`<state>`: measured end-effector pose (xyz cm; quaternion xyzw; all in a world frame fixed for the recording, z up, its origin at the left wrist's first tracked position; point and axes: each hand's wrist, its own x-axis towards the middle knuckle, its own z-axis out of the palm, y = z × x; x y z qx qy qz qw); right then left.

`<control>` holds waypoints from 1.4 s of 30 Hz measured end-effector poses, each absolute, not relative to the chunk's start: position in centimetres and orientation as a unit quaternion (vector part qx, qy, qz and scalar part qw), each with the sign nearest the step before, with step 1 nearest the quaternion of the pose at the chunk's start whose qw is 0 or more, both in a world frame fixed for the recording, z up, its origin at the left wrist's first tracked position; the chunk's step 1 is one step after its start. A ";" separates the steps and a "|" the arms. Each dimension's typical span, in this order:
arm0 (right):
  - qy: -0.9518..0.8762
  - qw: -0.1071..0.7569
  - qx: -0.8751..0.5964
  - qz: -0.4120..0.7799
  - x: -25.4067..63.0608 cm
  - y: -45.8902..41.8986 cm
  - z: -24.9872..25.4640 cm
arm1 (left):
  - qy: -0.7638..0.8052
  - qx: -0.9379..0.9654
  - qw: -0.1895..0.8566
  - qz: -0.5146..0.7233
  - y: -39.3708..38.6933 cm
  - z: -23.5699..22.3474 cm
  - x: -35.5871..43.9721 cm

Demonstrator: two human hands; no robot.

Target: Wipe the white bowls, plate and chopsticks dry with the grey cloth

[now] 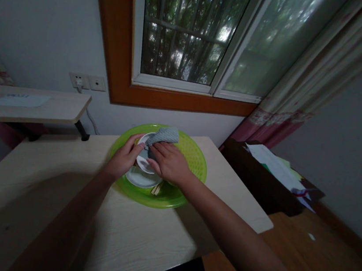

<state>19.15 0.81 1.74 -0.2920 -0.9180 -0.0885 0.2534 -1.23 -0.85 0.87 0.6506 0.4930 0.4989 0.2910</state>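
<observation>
My left hand (125, 155) grips the left rim of a small white bowl (144, 165), which is tilted over the green plastic basin (199, 166). In my right hand (171, 162) is a grey cloth (167, 135), pressed against the inside of the bowl. Part of the cloth sticks up beyond my fingers. Beneath the bowl, a white plate (143, 179) lies in the basin. The ends of some wooden chopsticks (156, 189) show beside the plate, below my right wrist.
The basin stands on a pale wooden table (134, 236) by the window wall. A low shelf (67, 109) with a sheet of paper is at left. To the right, papers (275, 168) lie on a dark wooden piece of furniture beyond the table's edge.
</observation>
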 end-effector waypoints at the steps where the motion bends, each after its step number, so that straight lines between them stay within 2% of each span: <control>1: -0.916 0.248 -0.302 -0.095 19.1 0.7 1.8 | 0.497 0.648 0.288 0.500 -0.8 0.8 -1.3; 5: -0.914 0.211 -0.326 -0.117 19.1 0.5 2.1 | 0.519 0.637 0.280 0.496 -0.8 0.6 -1.4; 9: -0.945 0.180 -0.264 -0.075 19.3 0.4 1.9 | 0.522 0.641 0.264 0.498 -0.9 0.8 -1.4; 13: -0.967 0.195 -0.164 0.016 19.7 0.4 1.5 | 0.519 0.654 0.257 0.486 -1.1 1.1 -1.2; 16: -0.966 0.214 -0.141 0.034 19.6 0.5 1.4 | 0.507 0.671 0.259 0.476 -1.2 1.3 -1.1; 25: -0.929 0.257 -0.263 -0.047 19.0 1.2 1.2 | 0.512 0.684 0.237 0.463 -1.2 1.3 -1.3; 32: -0.928 0.236 -0.285 -0.042 19.2 1.2 1.7 | 0.540 0.652 0.221 0.484 -1.4 1.6 -1.8; 35: -0.906 0.286 -0.310 -0.025 19.6 1.4 1.7 | 0.551 0.645 0.214 0.484 -1.4 1.6 -1.9; 42: -0.769 0.473 -0.427 0.049 21.1 2.8 2.1 | 0.561 0.685 0.144 0.442 -1.1 1.2 -2.3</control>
